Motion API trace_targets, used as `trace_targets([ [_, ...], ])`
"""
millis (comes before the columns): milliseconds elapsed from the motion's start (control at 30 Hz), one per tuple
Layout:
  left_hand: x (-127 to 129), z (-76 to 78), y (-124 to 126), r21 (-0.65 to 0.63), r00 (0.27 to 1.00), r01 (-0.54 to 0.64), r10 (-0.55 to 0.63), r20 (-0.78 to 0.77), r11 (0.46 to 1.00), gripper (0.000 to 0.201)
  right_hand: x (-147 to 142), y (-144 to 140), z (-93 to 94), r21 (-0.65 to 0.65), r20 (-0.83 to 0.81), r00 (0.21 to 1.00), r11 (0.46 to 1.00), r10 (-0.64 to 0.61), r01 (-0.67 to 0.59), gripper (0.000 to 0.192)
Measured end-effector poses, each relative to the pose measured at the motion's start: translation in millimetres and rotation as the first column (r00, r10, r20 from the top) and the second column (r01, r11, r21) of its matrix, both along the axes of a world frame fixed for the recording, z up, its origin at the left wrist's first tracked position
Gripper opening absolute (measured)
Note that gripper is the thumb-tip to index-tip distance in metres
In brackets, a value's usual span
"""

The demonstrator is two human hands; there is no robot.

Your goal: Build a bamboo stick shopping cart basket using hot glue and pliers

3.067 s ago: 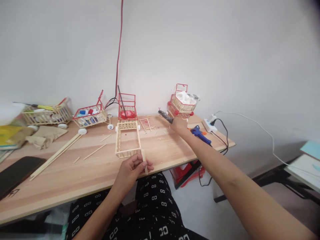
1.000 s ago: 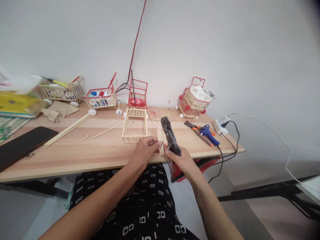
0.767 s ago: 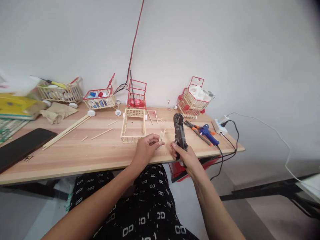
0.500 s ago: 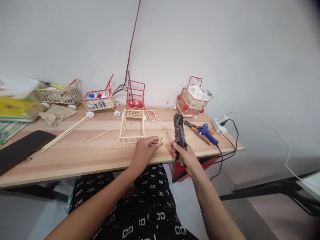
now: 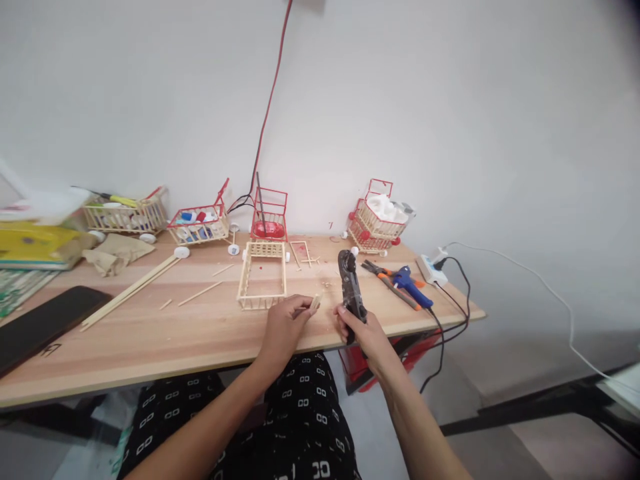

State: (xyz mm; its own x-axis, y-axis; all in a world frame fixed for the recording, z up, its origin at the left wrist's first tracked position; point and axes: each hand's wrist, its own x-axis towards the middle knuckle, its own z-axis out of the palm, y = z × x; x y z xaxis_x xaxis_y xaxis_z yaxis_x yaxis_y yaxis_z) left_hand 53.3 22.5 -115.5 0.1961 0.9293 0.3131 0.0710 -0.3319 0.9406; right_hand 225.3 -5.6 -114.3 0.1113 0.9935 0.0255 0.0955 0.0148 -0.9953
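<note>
My left hand (image 5: 287, 327) pinches a few short wooden sticks (image 5: 315, 302) between thumb and fingertips, just above the table near its front edge. My right hand (image 5: 364, 330) is wrapped around the handles of a black plier-like cutter (image 5: 351, 290), its head pointing up and away from me. A small gap separates the sticks from the cutter. Beyond my left hand, an unpainted basket frame (image 5: 241, 280) of wooden sticks rests on the table, with white wheels at its far end. Little wood bits (image 5: 327, 285) lie between the frame and the cutter.
Red-trimmed miniature carts (image 5: 200, 230) stand along the wall, some filled. Orange-handled pliers (image 5: 395, 285), a blue glue gun (image 5: 413, 287) and a power strip (image 5: 431, 270) with cables sit right. Long sticks (image 5: 130, 293) and a black phone-like slab (image 5: 47, 327) lie left.
The view has tilted up, so the table appears lower. The sticks in my left hand look bunched closer together. My right hand still holds the cutter, now tilted slightly more to the left.
</note>
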Motion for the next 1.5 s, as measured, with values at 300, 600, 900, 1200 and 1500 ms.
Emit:
trace_targets([
  [300,1,5.7,-6,0.000,0.999,0.008,-0.008,-0.031,1.000,0.021,1,1,-2.6,0.007,0.004,1.000,1.000,0.020,-0.020,0.044],
  [600,0,12.1,3,-0.154,0.994,0.098,-0.088,0.068,0.983,0.010,1,0,-3.0,0.006,-0.041,0.999,1.000,0.024,-0.024,0.042],
  [900,-1,19.1,-10,-0.528,0.880,0.457,-0.275,0.387,0.716,0.034,-4,-13,24.4,0.044,0.213,0.977,0.998,0.030,-0.040,0.043],
  [1200,0,25.2,-17,-0.512,0.892,0.451,-0.358,0.275,0.731,0.027,-5,-11,19.6,0.059,0.170,0.984,0.997,-0.053,0.043,0.040],
  [1500,6,14.1,-9,-0.168,0.958,0.280,-0.286,-0.012,0.945,0.013,-8,-14,30.2,0.197,0.225,0.962,0.974,-0.154,0.110,0.030],
])
